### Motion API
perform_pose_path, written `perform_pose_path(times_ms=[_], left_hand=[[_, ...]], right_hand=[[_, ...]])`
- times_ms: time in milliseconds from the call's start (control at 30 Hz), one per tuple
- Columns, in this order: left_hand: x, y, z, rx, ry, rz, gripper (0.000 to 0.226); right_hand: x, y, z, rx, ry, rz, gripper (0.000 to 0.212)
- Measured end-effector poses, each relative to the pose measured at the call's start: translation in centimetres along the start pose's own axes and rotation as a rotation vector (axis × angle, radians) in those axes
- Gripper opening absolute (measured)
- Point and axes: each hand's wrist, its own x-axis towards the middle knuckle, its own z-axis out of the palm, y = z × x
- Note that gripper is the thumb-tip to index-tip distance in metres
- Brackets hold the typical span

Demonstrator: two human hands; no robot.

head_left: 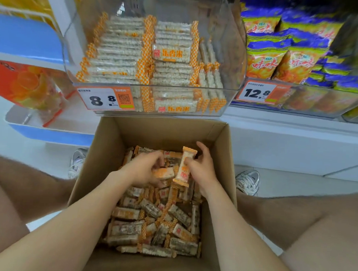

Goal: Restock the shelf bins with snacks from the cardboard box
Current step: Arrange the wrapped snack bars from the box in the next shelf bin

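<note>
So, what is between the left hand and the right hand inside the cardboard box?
In the head view, wrapped snack bars: one upright gripped by the right hand, one flat under the left hand.

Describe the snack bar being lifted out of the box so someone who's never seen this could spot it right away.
Start at the open cardboard box on the floor below the clear shelf bin. Above the heap of bars inside, the right hand holds one snack bar. It alone stands nearly upright, clear of the pile, while the others lie jumbled flat.
</note>
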Motion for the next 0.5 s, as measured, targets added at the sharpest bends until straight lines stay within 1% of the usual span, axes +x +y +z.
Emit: perform_pose_path(times_ms=[33,67,133,200,233,367,433,500], left_hand=[[-0.7,0.5,-0.8,0.003,0.036,0.016,0.067],[-1.4,0.8,-1.6,-0.011,0.070,0.024,0.073],[-2.6,1.3,-2.5,-0.057,0.150,0.036,0.084],[-3.7,1.7,-2.9,-0.114,0.223,0.052,0.090],[-4.2,1.8,-3.0,-0.142,0.260,0.063,0.089],[-6.2,2.9,-4.0,-0.240,0.413,0.136,0.077],[-7.0,3.5,-5.0,-0.235,0.483,0.165,0.073],[-7.7,4.1,-6.4,-0.209,0.512,0.206,0.069]], right_hand=[[-0.4,-0.7,-0.1,0.016,-0.013,-0.003,0.071],[-0.7,-1.3,-0.2,0.048,-0.022,0.000,0.064],[-1.6,-2.6,-0.5,0.168,-0.060,0.031,0.045],[-2.7,-3.6,-0.4,0.248,-0.116,0.049,0.037],[-3.1,-3.9,-0.4,0.235,-0.120,0.045,0.037],[-4.6,-5.1,-0.3,0.001,-0.094,-0.013,0.036],[-5.4,-6.0,-0.4,-0.028,-0.109,-0.041,0.030],[-6.1,-7.3,-0.6,-0.013,-0.172,-0.078,0.028]])
